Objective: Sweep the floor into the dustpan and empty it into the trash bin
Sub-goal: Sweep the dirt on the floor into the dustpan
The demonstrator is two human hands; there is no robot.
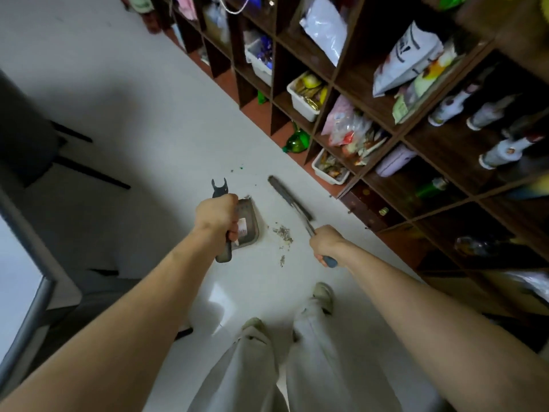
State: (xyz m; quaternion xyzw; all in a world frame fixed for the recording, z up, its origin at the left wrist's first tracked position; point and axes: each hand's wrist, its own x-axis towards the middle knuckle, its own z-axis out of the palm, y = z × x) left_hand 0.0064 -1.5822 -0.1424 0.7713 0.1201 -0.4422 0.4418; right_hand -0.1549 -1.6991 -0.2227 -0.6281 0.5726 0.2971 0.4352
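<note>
My left hand (218, 217) grips the upright handle of a grey dustpan (248, 226) that stands on the white floor, its pan facing right. My right hand (325, 242) grips the handle of a broom, whose dark head (289, 197) rests on the floor to the right of the pan. A small pile of grey debris (283, 233) lies between pan and broom, with a few crumbs trailing toward me. Some dirt sits at the pan's far corner. No trash bin is in view.
A dark wooden cubby shelf (401, 135) full of bags, bottles and white bins runs along the right. A green bottle (297, 141) lies at its foot. Black chair legs (89, 171) stand at left. My legs and shoes (322, 295) are below the debris.
</note>
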